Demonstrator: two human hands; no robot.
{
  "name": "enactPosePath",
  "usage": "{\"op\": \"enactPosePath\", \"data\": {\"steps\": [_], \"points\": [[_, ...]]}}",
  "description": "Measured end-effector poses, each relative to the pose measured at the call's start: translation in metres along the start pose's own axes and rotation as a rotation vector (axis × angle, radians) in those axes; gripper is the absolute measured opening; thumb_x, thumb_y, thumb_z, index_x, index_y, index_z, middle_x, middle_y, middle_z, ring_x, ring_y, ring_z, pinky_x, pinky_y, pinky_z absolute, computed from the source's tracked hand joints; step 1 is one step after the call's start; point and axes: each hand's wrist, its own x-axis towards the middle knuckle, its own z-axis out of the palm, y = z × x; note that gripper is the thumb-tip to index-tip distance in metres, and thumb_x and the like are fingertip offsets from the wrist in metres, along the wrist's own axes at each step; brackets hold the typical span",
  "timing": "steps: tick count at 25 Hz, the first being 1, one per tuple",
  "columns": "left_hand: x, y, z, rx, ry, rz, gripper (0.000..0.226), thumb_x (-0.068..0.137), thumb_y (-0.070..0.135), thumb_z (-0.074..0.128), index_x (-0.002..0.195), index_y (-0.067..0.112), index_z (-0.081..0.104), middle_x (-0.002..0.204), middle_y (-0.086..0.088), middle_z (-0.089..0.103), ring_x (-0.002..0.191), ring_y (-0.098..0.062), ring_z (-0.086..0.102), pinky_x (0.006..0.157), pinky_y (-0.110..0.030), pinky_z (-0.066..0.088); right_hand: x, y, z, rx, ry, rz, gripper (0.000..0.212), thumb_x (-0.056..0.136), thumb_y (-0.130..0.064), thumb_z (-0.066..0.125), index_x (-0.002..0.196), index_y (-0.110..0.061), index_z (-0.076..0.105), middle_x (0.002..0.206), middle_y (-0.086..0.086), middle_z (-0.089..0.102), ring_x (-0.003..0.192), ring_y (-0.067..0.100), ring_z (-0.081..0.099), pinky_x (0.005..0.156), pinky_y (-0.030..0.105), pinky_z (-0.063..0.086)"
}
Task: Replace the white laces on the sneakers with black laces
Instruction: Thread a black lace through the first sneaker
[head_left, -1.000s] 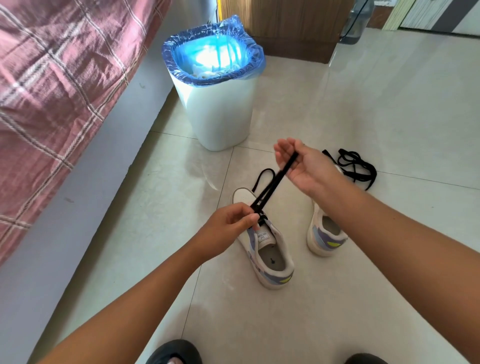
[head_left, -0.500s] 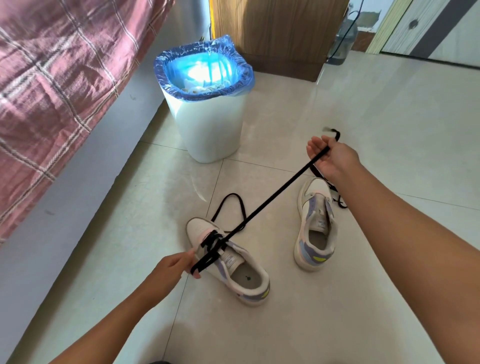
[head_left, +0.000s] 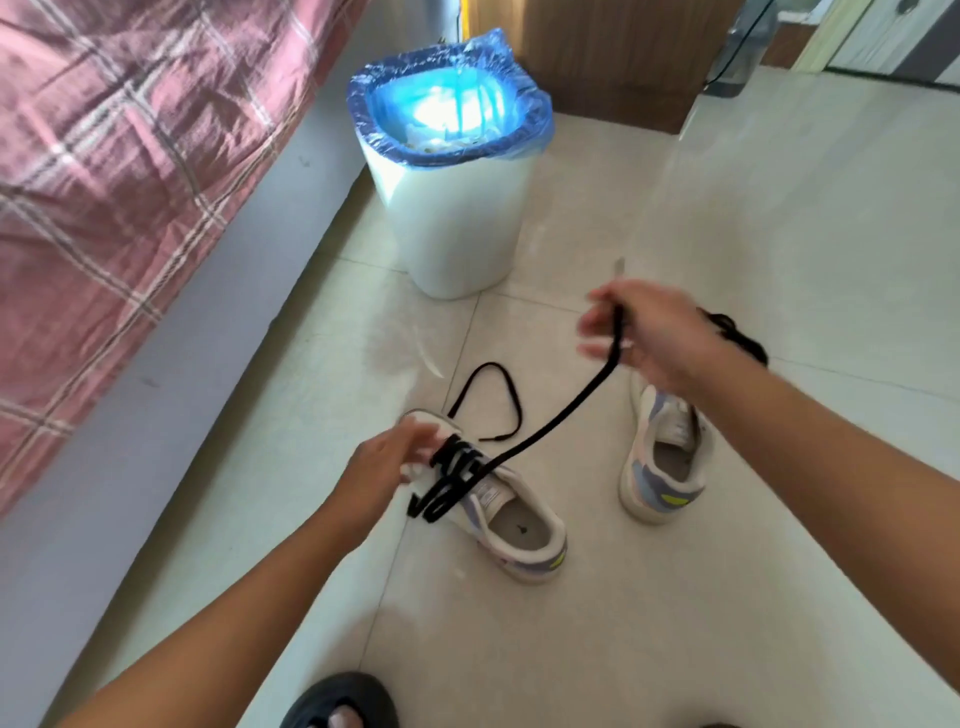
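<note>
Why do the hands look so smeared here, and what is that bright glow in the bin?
Head view: the right hand and left hand are motion-blurred, and so is the black lace between them; the blue liner of the bin is overexposed to a white glare; the wide lens bends the bed edge.

**Lace pull relaxing, R hand coming back in**

My right hand (head_left: 654, 332) has swung back toward the near sneaker (head_left: 498, 499) vs 0.5 s ago; the black lace (head_left: 561, 415) I'm holding now sags in a curve, no longer taut. Left hand (head_left: 389, 462) shifted fwd onto the toe area. Head cam tilted; the bin (head_left: 452, 218) sits more centred.
</note>
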Motion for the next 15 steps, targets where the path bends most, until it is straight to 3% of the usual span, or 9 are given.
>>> {"op": "enactPosePath", "data": {"steps": [2,4,8,11,13,15], "points": [[-0.010,0.022,0.012,-0.098,-0.138,0.103,0.058,0.082,0.064,0.040,0.108,0.020,0.068,0.098,0.006,0.071,0.102,-0.013,0.064,0.085,-0.027,0.050,-0.043,0.035,0.047,-0.128,-0.385,0.141,0.026,0.098,-0.019,0.045,0.086,-0.006,0.063,0.065,0.010,0.066,0.068,0.022,0.067,0.056,0.032,0.056],[-0.024,0.029,0.017,-0.261,-0.193,0.125,0.052,0.083,0.052,0.047,0.108,0.012,0.067,0.094,-0.003,0.071,0.102,-0.020,0.065,0.087,-0.030,0.053,-0.074,0.054,0.074,-0.112,-0.533,0.231,0.027,0.099,-0.020,0.045,0.087,-0.006,0.065,0.067,0.012,0.067,0.068,0.021,0.068,0.058,0.033,0.057],[-0.038,0.028,-0.009,-0.487,-0.061,0.123,0.037,0.083,0.039,0.052,0.098,0.008,0.067,0.103,-0.009,0.070,0.101,-0.021,0.065,0.088,-0.033,0.052,-0.081,0.060,0.072,-0.177,-0.568,0.250,0.023,0.098,-0.017,0.046,0.099,-0.001,0.062,0.072,0.010,0.068,0.072,0.022,0.067,0.077,0.038,0.058],[-0.043,0.023,-0.017,-0.437,-0.110,0.022,0.046,0.077,0.047,0.056,0.102,0.011,0.070,0.102,-0.009,0.071,0.099,-0.023,0.066,0.091,-0.036,0.050,-0.082,0.073,0.070,-0.231,-0.560,0.223,0.021,0.098,-0.015,0.046,0.093,-0.002,0.063,0.066,0.008,0.066,0.064,0.018,0.066,0.075,0.035,0.057],[-0.048,0.022,-0.002,-0.377,-0.140,-0.011,0.037,0.073,0.041,0.062,0.094,0.012,0.073,0.089,-0.011,0.070,0.081,-0.024,0.065,0.078,-0.034,0.050,-0.085,0.082,0.077,-0.281,-0.567,0.188,0.023,0.098,-0.015,0.047,0.085,-0.008,0.065,0.067,0.006,0.068,0.066,0.016,0.067,0.071,0.030,0.057],[-0.048,0.024,0.004,-0.477,-0.078,-0.001,0.024,0.073,0.029,0.063,0.084,0.010,0.071,0.078,-0.009,0.067,0.066,-0.020,0.059,0.065,-0.031,0.051,-0.085,0.096,0.080,-0.363,-0.537,0.143,0.023,0.096,-0.016,0.050,0.081,-0.014,0.067,0.069,0.001,0.070,0.069,0.011,0.068,0.065,0.022,0.057]]}}
